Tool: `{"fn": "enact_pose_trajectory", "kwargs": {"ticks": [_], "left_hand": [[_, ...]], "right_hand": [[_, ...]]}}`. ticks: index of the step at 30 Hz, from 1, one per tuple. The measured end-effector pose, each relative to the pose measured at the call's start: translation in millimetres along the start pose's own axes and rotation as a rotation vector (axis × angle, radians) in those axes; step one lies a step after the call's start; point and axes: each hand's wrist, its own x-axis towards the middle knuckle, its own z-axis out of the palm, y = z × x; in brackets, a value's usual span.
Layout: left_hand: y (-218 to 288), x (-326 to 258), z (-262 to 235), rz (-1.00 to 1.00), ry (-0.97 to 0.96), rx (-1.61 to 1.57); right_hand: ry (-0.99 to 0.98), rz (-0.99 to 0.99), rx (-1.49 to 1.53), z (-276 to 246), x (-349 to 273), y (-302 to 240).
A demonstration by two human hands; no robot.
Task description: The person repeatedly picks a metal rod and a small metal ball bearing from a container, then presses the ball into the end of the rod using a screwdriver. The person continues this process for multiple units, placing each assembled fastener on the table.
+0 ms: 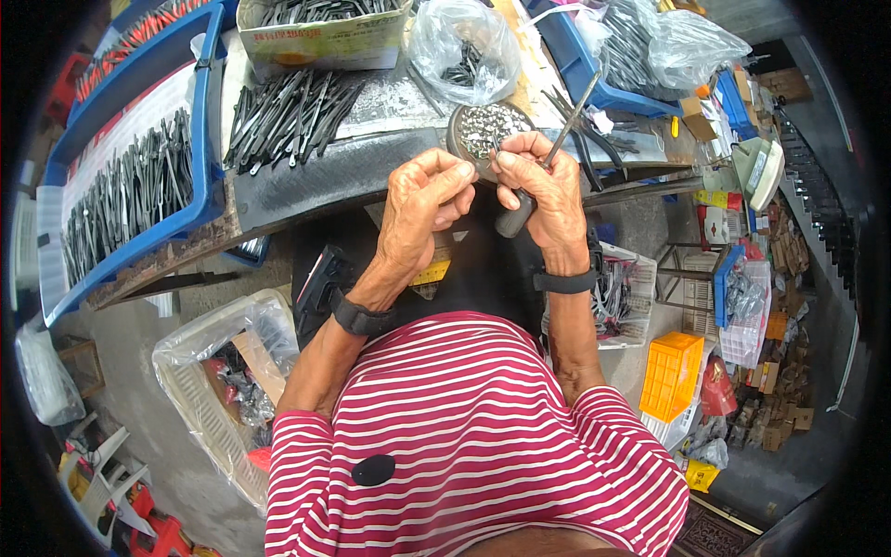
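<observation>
My left hand [422, 209] and my right hand [543, 186] meet at the bench edge, fingertips pinched together over a small part too tiny to make out. My right hand also grips a tool with a dark handle [513, 218] and a thin metal shaft [574, 116] pointing up and away. Just beyond the fingertips sits a round dish of small shiny metal pieces [483, 125]. A pile of dark metal plier-like parts [288, 107] lies on the bench to the left of the dish.
A blue tray [200, 209] of dark metal parts runs along the left. A cardboard box [320, 42] and clear bags [464, 46] of parts stand at the back. A clear bin [200, 390] sits on the floor left; white baskets [631, 297] and an orange crate [670, 371] right.
</observation>
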Motion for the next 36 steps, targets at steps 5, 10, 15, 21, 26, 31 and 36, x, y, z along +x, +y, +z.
{"fn": "enact_pose_trajectory", "kwargs": {"ticks": [5,10,15,21,26,31,36], "left_hand": [[-2,0,0,-0.006,-0.022,-0.009],[-3,-2,-2,-0.016,-0.010,0.011],[-5,-3,0,0.019,0.025,0.050],[-7,-5,2,0.146,0.084,0.217],[-9,-5,0,0.170,0.075,0.244],[-10,-5,-1,0.176,0.079,0.266],[-10,-5,-2,0.187,0.082,0.291]], "right_hand": [[-0.044,-0.034,0.017,4,-3,-1],[-0.011,-0.068,0.003,8,-4,3],[0.054,-0.093,0.026,14,-4,7],[0.091,-0.118,0.071,18,-6,7],[0.089,-0.125,0.087,18,-6,9],[0.074,-0.130,0.078,20,-6,10],[0.086,-0.132,0.061,20,-6,11]]}}
